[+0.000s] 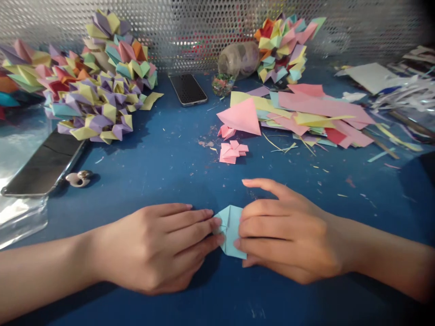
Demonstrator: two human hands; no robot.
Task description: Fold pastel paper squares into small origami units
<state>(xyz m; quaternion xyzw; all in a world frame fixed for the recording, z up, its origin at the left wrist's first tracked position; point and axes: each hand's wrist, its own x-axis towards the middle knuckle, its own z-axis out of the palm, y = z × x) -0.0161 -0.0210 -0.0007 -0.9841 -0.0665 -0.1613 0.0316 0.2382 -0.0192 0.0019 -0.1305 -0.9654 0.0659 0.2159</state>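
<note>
Light-blue folded paper [234, 233] over tabletop [170, 172], between left hand [163, 246] and right hand [288, 237], neither nearer. Tapered end toward left, pinched by left fingertips; right grips opposite edge, index finger extended. Long axis unclear, right end covered.

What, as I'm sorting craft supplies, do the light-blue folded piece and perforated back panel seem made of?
Light-blue folded piece: probably matte paper, from its crisp creases and thin edges. Perforated back panel: likely dull-sheened metal, from its silvery grey highlights, though plastic is possible.
</note>
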